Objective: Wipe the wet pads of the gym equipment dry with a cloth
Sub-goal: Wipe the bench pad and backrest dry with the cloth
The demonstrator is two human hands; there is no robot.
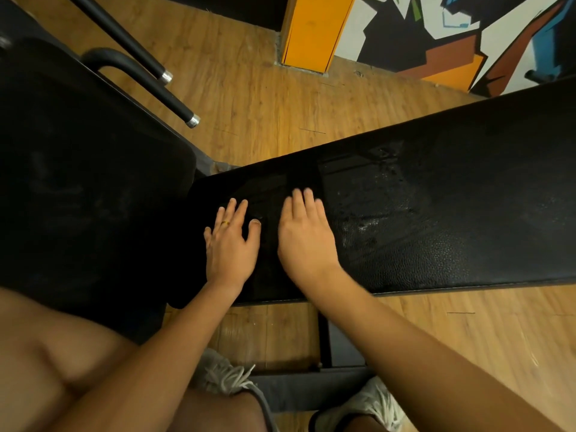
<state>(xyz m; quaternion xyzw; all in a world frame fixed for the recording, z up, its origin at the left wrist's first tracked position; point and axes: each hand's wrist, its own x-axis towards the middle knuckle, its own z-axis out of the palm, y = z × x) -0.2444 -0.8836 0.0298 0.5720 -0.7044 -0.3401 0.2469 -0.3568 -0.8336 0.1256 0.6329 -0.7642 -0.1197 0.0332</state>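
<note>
Black on black makes this hard to read: a thin black cloth [268, 194] seems to lie spread flat over the left end of the long black leather-grain bench pad [436, 232], its straight right edge faintly visible just past the fingertips.

The left hand [231, 244], with a gold ring on one finger, and the right hand [304, 236] rest side by side on the cloth. Both have palms down and fingers straight and loosely spread. Neither hand curls round or pinches anything; they press the fabric onto the pad.

The cloth looks light, soft and limp, so it would likely bunch or slide unless held under flat palms. Pressing from above suits it better than gripping an edge. The pad is firm, pebbled vinyl that is probably slick where wet.

Water droplets [375, 188] bead and smear on the pad just right of the cloth, towards the far edge. That patch reads as not yet wiped.

A second, broader black cushioned pad [78, 182] sits off the bench's left end. Beyond it are black metal bars with chrome tips [174, 99], and below everything is a warm wood-plank floor [265, 104].
</note>
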